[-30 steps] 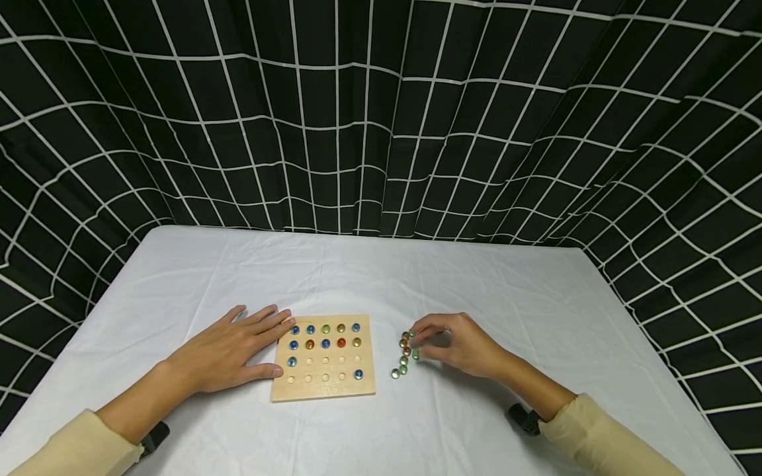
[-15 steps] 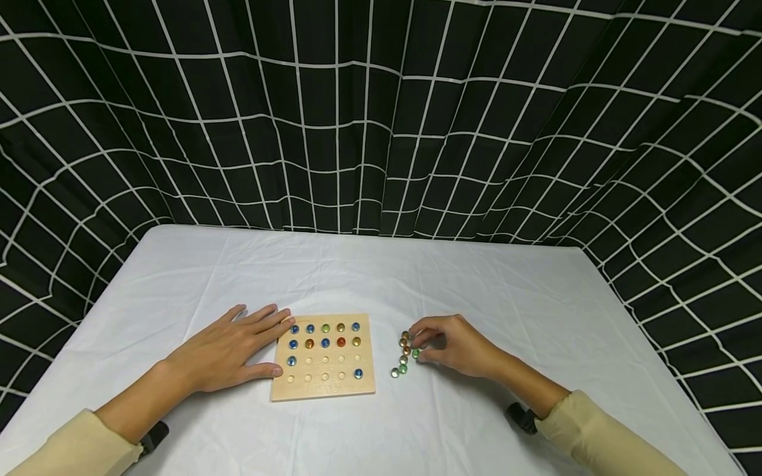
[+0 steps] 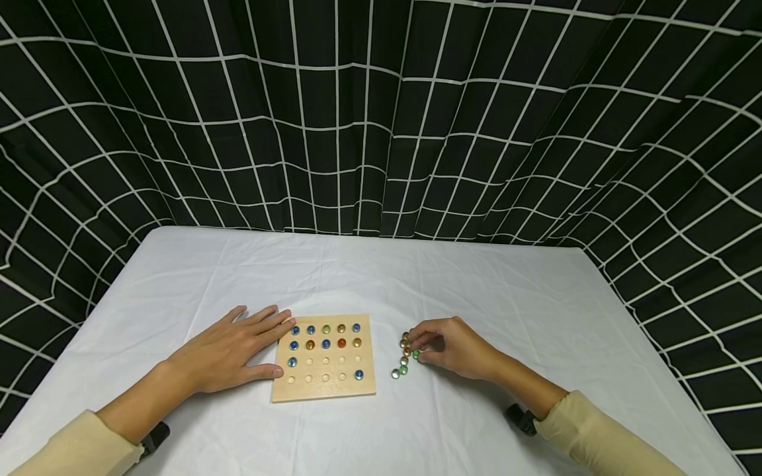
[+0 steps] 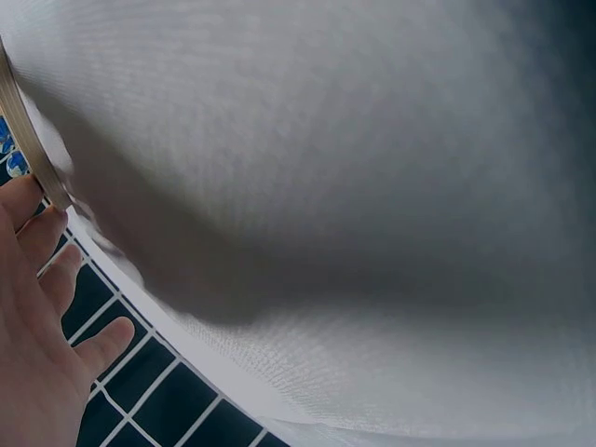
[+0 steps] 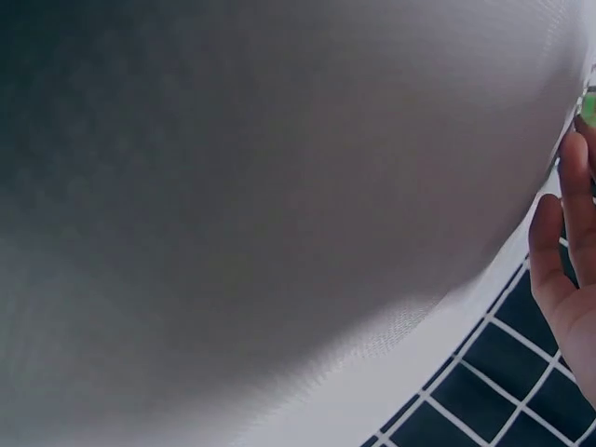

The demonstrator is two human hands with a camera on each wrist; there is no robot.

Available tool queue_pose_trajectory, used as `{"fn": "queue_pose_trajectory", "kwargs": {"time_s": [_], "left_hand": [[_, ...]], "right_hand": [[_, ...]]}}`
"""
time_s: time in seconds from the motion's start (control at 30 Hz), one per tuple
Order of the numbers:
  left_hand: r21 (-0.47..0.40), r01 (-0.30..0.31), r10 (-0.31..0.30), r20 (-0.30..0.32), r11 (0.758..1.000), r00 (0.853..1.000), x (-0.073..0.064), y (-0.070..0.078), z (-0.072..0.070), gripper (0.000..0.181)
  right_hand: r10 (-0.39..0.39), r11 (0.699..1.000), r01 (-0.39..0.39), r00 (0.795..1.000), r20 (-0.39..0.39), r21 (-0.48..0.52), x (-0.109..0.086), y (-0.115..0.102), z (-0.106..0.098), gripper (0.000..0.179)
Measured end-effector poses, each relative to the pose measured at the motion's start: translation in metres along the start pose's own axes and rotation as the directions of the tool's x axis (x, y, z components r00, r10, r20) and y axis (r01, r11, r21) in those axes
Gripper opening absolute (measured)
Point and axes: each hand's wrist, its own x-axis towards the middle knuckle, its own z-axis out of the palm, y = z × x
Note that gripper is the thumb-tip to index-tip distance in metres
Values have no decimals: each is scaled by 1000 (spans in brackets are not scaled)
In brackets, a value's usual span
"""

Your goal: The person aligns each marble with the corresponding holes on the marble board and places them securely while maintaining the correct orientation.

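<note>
A light wooden board [image 3: 324, 390] with rows of round hollows lies in the middle of the head view. Blue, amber, red and green glass beads [image 3: 325, 344] fill its two far rows; a few blue ones sit nearer. My left hand [image 3: 229, 350] lies spread, its fingertips and thumb resting on the board's left edge. My right hand [image 3: 455, 349] is bent over a line of loose glass beads [image 3: 404, 360] on the cloth, beside a green bead [image 3: 416, 354]. Its fingers are curved; whether they pinch a bead is hidden. In the right wrist view, a green bead [image 5: 589, 107] shows past the fingertips.
A white cloth [image 3: 381, 284] covers the table, and a black curtain with white grid lines [image 3: 357, 132] hangs behind and at both sides. Several hollows [image 3: 325, 377] in the board's near rows hold no bead.
The right hand has shifted slightly nearer, its index finger lower over the beads. A green bead by its fingertip a second ago is now out of sight. Left hand and board stay still.
</note>
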Motion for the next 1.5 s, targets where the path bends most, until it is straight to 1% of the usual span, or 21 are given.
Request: {"fn": "queue_pose_trajectory", "kwargs": {"time_s": [0.13,0.23,0.33,0.53,0.73,0.97,1.13,1.33,1.5], "left_hand": [[-3,1,-1,0,1000,1000,-1,0,0,82],[-3,10,-10,4,1000,1000,-1,0,1,82],[2,5,-5,2,1000,1000,-1,0,1,82],[-6,13,-13,5,1000,1000,-2,0,1,82],[-5,18,-18,18,1000,1000,-2,0,2,83],[1,12,-12,12,1000,1000,-1,0,2,82],[2,14,-14,19,1000,1000,0,0,1,82],[3,21,-21,24,1000,1000,0,0,0,83],[8,18,-18,24,1000,1000,0,0,1,83]], "right_hand": [[0,1000,0,1000,-15,15,0,-2,0,27],[-22,999,23,999,-35,26,2,-4,-1,26],[-46,998,48,998,-53,32,3,-7,-1,26],[-64,996,67,996,-68,51,10,-14,2,25],[-59,994,63,997,-50,89,23,-27,11,24],[-98,988,98,995,-2,118,38,-42,23,23],[-119,989,116,992,36,90,46,-47,32,23],[-99,995,99,993,63,8,51,-54,38,21],[-102,995,103,992,81,-14,54,-56,41,21]]}}
